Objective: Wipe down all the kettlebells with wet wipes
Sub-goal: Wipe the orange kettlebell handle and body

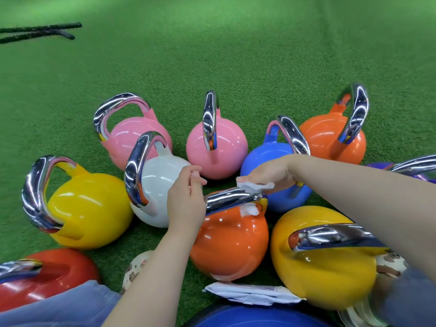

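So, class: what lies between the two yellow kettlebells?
In the head view, the near orange kettlebell, its chrome handle gripped by the left hand, with the white kettlebell partly in the gap behind.

No readable text; print on wipes packet (pixel 252 295) too blurred, kettlebells unmarked

Glossy chrome-handled kettlebells (pixel 228 237) clustered upright on turf; white wet wipe (pixel 256 186) draped over the orange one's handle.
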A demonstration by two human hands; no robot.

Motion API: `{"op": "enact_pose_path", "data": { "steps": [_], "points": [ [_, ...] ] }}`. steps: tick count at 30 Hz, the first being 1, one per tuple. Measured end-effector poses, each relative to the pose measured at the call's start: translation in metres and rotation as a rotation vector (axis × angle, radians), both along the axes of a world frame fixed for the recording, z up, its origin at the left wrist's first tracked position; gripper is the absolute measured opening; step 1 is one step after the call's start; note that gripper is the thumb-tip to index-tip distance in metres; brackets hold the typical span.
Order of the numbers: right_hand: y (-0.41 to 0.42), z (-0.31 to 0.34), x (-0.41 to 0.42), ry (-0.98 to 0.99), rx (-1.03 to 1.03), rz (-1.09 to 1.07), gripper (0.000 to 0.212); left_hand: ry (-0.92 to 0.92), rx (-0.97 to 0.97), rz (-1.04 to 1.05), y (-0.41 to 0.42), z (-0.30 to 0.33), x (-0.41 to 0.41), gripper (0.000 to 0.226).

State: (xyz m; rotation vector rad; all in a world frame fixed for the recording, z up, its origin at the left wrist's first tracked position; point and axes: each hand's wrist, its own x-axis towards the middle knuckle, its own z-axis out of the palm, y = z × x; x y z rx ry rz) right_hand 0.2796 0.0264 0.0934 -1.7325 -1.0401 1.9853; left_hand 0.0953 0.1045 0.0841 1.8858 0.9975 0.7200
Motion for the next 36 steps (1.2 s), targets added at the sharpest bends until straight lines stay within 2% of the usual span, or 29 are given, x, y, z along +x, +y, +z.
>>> {"op": "enact_pose_path", "data": {
  "steps": [5, 8, 9, 11, 13, 15, 17, 19, 21, 23, 25, 28, 29, 33, 36],
  "points": [
    [0.011, 0.020, -0.038, -0.456, 0.098, 0.010, 0.034, -0.126, -0.073, -0.016, 0.000, -0.003, -0.002, 0.036],
    [0.022, 0.027, -0.054, -0.605, 0.183, 0.127, 0.030, -0.206, -0.099, -0.011, 0.000, -0.003, -0.002, 0.046],
    [0.027, 0.029, -0.062, -0.646, 0.198, 0.160, 0.037, -0.236, -0.095, -0.005, 0.000, -0.003, -0.002, 0.047],
    [0.037, 0.032, -0.082, -0.754, 0.240, 0.244, 0.045, -0.285, -0.062, 0.000, -0.001, -0.003, -0.002, 0.046],
    [0.042, 0.032, -0.101, -0.829, 0.326, 0.259, 0.038, -0.361, -0.087, 0.026, -0.001, -0.002, -0.003, 0.039],
    [0.041, 0.032, -0.105, -0.861, 0.346, 0.285, 0.034, -0.435, -0.200, 0.078, 0.001, 0.000, -0.003, 0.033],
    [0.037, 0.034, -0.101, -0.854, 0.355, 0.326, 0.039, -0.465, -0.311, 0.093, 0.004, 0.007, -0.004, 0.019],
    [0.031, 0.039, -0.092, -0.780, 0.321, 0.274, 0.050, -0.508, -0.493, 0.121, 0.009, 0.013, -0.004, 0.015],
    [0.019, 0.040, -0.076, -0.711, 0.271, 0.165, 0.045, -0.551, -0.645, 0.161, 0.014, 0.016, -0.008, 0.017],
    [0.001, 0.039, -0.060, -0.644, 0.238, 0.019, 0.036, -0.557, -0.646, 0.205, 0.017, 0.016, -0.013, 0.024],
    [-0.013, 0.032, -0.052, -0.597, 0.251, -0.106, 0.039, -0.541, -0.585, 0.221, 0.020, 0.015, -0.018, 0.031],
    [-0.020, 0.024, -0.060, -0.634, 0.275, -0.282, 0.037, -0.542, -0.547, 0.238, 0.027, 0.019, -0.024, 0.031],
    [-0.019, 0.025, -0.065, -0.704, 0.318, -0.267, 0.042, -0.541, -0.539, 0.245, 0.031, 0.020, -0.025, 0.030],
    [-0.016, 0.029, -0.084, -1.175, 0.603, 0.138, 0.043, -0.479, -0.465, 0.256, 0.038, 0.023, -0.029, 0.026],
    [-0.008, 0.021, -0.099, -1.415, 0.694, 0.250, 0.048, -0.422, -0.367, 0.194, 0.031, 0.026, -0.025, 0.025]
  ]
}}
